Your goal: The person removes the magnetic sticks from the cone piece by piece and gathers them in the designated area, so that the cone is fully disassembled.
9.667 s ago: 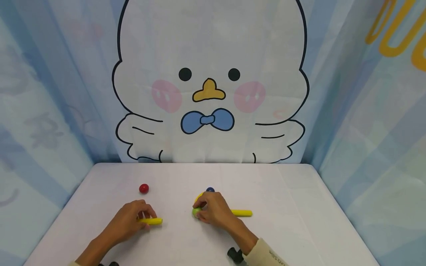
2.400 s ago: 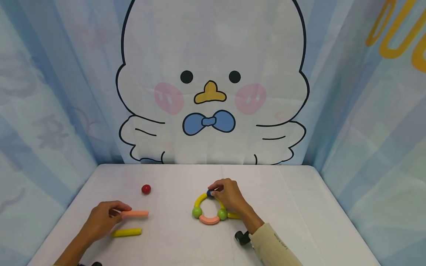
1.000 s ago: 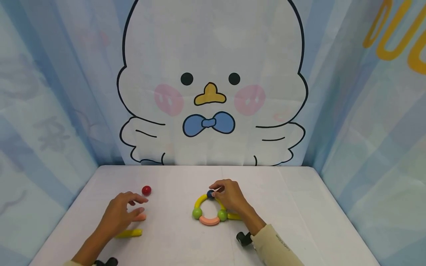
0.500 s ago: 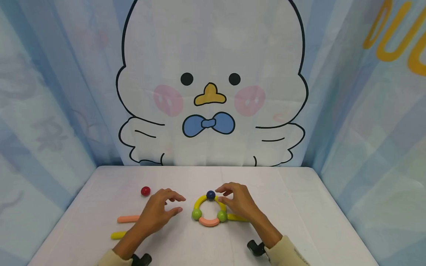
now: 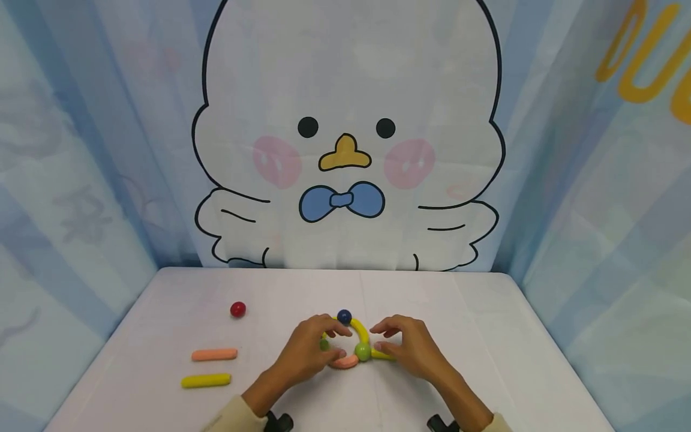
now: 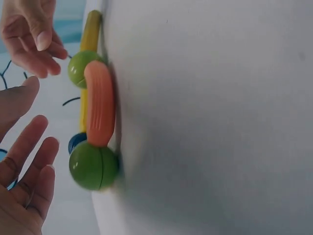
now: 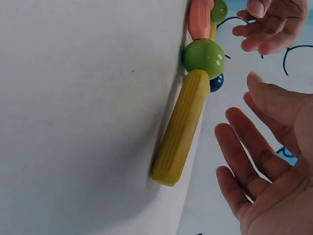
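A ring of toy pieces lies mid-table: a blue ball [image 5: 344,317], curved yellow rods [image 5: 360,330], two green balls [image 5: 363,351] and a curved orange rod [image 5: 345,362]. From the right green ball a straight yellow rod [image 7: 182,129] sticks out to the right. My left hand [image 5: 310,347] hovers at the ring's left side, hiding part of it in the head view; its fingers [image 6: 27,144] hold nothing. On the right, my right hand [image 5: 412,348] is held near the yellow rod, fingers [image 7: 242,152] loosely bent and apart from the pieces.
To the left on the white table [image 5: 459,306] lie a straight orange rod [image 5: 214,354] and a loose yellow rod [image 5: 206,380]. Farther back is a red ball [image 5: 238,309]. A printed curtain [image 5: 345,78] stands behind the table.
After setting down the orange rod, my left hand has moved right to the ring. My right hand has let go of the blue ball and drawn back toward the right and nearer.
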Demonstrator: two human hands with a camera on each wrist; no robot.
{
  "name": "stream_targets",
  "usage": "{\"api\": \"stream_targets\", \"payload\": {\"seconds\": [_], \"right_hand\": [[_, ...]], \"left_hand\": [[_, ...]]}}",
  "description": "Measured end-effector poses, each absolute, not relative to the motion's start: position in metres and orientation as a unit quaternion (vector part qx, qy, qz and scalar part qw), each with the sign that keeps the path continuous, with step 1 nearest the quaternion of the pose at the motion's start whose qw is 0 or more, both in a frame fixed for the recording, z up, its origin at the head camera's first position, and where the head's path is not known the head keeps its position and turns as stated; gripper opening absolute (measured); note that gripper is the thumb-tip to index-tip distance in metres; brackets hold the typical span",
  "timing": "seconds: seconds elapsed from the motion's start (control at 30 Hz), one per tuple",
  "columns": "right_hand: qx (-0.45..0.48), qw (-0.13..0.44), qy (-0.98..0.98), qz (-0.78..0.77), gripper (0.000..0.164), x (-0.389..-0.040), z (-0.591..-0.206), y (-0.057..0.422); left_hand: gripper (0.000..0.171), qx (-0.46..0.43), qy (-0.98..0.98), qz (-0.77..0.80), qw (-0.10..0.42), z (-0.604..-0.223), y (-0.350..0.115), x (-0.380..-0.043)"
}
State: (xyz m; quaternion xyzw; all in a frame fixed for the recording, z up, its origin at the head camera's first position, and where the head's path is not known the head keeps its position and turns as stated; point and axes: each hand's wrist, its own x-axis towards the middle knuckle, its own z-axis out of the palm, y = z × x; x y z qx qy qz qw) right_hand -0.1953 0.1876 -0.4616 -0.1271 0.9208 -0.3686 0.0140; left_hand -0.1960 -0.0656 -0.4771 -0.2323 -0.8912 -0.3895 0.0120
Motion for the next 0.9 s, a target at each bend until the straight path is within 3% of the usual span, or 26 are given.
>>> {"api": "stream_targets", "payload": {"seconds": [0.5, 0.9], "right_hand": [[-0.137, 0.053, 0.931, -0.334, 0.024, -0.193, -0.479, 0.203], [-0.17, 0.041, 0.931, -0.319, 0.023, -0.195, -0.486, 0.202]], "left_hand": [[0.034, -0.281, -0.874, -0.396, -0.017, -0.494, -0.034, -0.209], [0.031, -0.279, -0.886, -0.37, -0.018, -0.496, -0.028, -0.213]]}}
